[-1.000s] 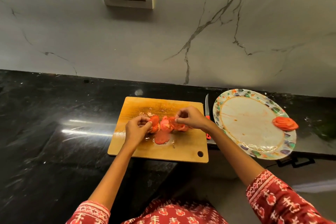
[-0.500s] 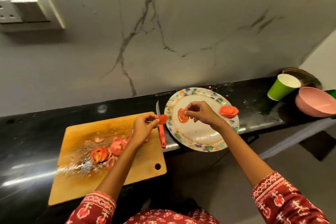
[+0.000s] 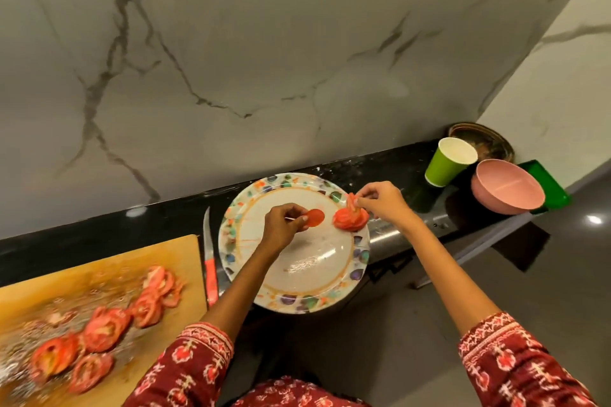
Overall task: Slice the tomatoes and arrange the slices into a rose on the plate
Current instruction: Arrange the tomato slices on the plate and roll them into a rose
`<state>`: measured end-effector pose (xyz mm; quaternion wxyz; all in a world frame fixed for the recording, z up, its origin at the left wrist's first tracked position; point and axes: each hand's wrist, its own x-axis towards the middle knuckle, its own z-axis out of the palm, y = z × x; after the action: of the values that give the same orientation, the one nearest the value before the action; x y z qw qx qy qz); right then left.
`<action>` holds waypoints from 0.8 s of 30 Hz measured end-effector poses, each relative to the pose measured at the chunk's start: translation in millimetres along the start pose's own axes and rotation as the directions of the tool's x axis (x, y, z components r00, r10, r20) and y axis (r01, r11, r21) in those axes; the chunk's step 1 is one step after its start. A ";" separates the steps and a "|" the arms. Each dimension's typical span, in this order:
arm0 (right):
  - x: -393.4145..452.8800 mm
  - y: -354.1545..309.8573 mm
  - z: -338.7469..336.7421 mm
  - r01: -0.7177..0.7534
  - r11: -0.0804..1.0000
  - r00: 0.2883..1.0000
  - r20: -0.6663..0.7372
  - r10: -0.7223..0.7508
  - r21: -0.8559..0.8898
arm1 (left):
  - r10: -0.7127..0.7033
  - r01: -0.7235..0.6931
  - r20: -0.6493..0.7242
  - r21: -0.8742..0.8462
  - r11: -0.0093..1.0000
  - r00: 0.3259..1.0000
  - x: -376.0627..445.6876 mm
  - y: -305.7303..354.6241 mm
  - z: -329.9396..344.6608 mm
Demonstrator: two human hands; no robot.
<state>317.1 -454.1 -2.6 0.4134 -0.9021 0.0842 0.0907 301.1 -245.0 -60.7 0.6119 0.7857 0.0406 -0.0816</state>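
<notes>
On the counter: a black counter (image 3: 390, 158) runs along a veined marble wall and carries everything the task needs.
Cutting board: the wooden board (image 3: 99, 269) sits at the person's left, wet with juice, with a loose scatter of cut tomato slices (image 3: 99, 330) on it, still to be moved across.
Plate: a round plate (image 3: 299, 301) with a coloured patterned rim lies just right of the board; part of it seems to overhang the counter edge (hard to be sure from this angle).
Bowl and cup: a pink bowl (image 3: 507, 190) and a green paper cup (image 3: 449, 162) stand well apart, at the far right.
Knife: a red-handled knife (image 3: 210, 269) lies between board and plate, blade pointing to the wall.
Rose: a small cluster of overlapped slices, the rose (image 3: 350, 219), sits on the plate's far right rim.
Right hand: the right hand (image 3: 383, 205) has a narrow fingertip grip, pinching the top of the rose.
Left hand: the left hand (image 3: 282, 226) pinches a single thin slice (image 3: 314, 227) above the plate's middle, near the rose.
Progress: judged early; few petals placed, many slices left.
Risk: wet slices are slippery, so adding the next petal could slide the coil open; the rose sits so near the rim that a nudge might push it off.
</notes>
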 end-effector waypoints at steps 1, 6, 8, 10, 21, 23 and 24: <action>2.1 0.8 0.2 0.003 1.000 0.999 0.034 -0.002 -0.025 | -0.018 0.018 -0.004 0.002 1.000 1.000 3.0 -0.5 5.1; 16.8 4.8 10.9 0.018 0.999 0.993 0.115 -0.014 -0.032 | -0.061 0.062 -0.022 0.027 0.998 0.998 14.4 -4.7 21.6; 23.3 9.4 17.0 -0.004 0.995 0.994 0.104 0.015 -0.101 | -0.062 0.064 -0.026 0.071 0.995 0.998 17.1 -5.8 24.8; 26.3 14.4 22.6 -0.020 0.975 0.998 0.056 0.033 -0.220 | -0.077 0.080 -0.034 0.108 0.991 0.996 19.5 -6.9 27.7; 27.8 19.9 11.3 0.045 0.972 0.998 -0.041 -0.056 -0.229 | -0.099 0.093 0.019 0.210 0.973 0.995 33.5 -2.1 48.3; 28.1 22.2 7.6 0.042 0.975 0.996 -0.065 -0.057 -0.218 | -0.046 0.044 -0.001 0.280 0.959 0.999 35.8 -4.1 52.4; 28.0 23.6 6.3 0.039 0.976 0.996 -0.072 -0.056 -0.215 | -0.014 0.019 -0.019 0.311 0.950 1.000 36.2 -5.0 54.2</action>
<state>338.3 -466.7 -30.4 0.3126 -0.9459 0.0685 0.0541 331.6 -297.6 -84.7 0.4794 0.8725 0.0389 -0.0856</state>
